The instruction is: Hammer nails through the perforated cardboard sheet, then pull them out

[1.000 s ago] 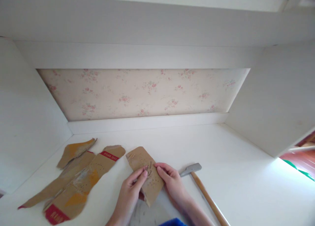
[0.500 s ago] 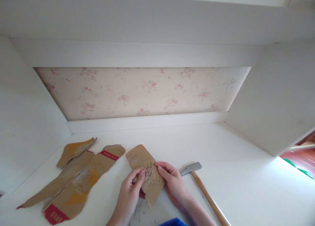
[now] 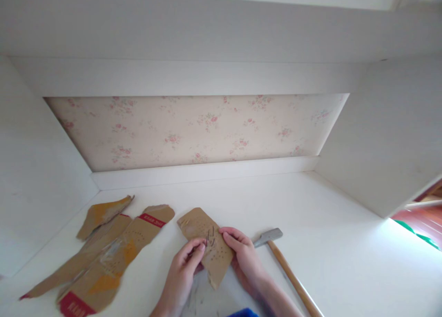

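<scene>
A small torn piece of brown cardboard (image 3: 196, 225) lies on the white desk (image 3: 311, 243), dotted with small holes and with several thin dark nails on it near its middle. My left hand (image 3: 181, 275) pinches at the nails (image 3: 209, 235) with thumb and forefinger. My right hand (image 3: 243, 257) rests its fingers on the cardboard's right edge, holding it down. A hammer (image 3: 283, 259) with a grey head and a wooden handle lies on the desk just right of my right hand.
Larger torn cardboard pieces (image 3: 103, 252) with red and yellow print lie at the left of the desk. White side panels close the desk in left and right, with a floral back wall (image 3: 196, 128) and a shelf above.
My left thumb and forefinger have shifted slightly on the nails. The view has drifted a little; the cardboard and hammer stay in place.
</scene>
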{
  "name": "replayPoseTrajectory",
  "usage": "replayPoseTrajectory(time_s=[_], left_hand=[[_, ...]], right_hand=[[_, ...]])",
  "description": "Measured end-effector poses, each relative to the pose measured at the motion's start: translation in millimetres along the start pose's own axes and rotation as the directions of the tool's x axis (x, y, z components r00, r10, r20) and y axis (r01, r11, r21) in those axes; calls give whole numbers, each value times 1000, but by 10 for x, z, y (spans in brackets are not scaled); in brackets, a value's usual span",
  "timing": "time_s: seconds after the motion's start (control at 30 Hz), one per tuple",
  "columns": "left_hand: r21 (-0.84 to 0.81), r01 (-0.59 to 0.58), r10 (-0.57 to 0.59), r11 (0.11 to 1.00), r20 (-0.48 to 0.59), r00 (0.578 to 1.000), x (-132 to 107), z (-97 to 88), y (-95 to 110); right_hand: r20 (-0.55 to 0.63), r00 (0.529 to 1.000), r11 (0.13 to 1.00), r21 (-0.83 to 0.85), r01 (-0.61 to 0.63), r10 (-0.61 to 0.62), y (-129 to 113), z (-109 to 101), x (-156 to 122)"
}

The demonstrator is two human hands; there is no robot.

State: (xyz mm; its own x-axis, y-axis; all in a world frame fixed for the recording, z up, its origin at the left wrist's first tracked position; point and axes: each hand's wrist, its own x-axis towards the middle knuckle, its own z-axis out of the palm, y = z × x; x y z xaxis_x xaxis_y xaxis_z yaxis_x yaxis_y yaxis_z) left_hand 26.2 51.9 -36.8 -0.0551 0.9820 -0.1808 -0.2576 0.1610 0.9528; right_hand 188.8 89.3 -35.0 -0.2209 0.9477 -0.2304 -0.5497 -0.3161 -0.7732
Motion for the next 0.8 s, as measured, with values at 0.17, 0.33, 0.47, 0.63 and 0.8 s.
replayPoseTrajectory(time_s=[0.17, 0.33, 0.47, 0.63, 0.8], left_hand=[[71, 2, -2, 997, -7, 1000, -59, 60, 78], [174, 14, -3, 985, -67, 998, -65, 72, 94], [223, 6, 4, 975, -44, 999, -56, 46, 69], [281, -18, 30, 960, -41, 999, -52, 41, 76], [292, -42, 47, 956, -11, 999, -55, 57, 100]], right_hand=[[7, 1000, 999, -38, -12, 12, -6, 7, -15], [8, 1000, 997, -77, -9, 10, -23, 34, -30], [10, 1000, 994, -110, -2, 3, -42, 55, -43], [4, 1000, 990, -142, 12, -11, -39, 42, -35], [15, 1000, 998, -66, -14, 15, -30, 20, -19]])
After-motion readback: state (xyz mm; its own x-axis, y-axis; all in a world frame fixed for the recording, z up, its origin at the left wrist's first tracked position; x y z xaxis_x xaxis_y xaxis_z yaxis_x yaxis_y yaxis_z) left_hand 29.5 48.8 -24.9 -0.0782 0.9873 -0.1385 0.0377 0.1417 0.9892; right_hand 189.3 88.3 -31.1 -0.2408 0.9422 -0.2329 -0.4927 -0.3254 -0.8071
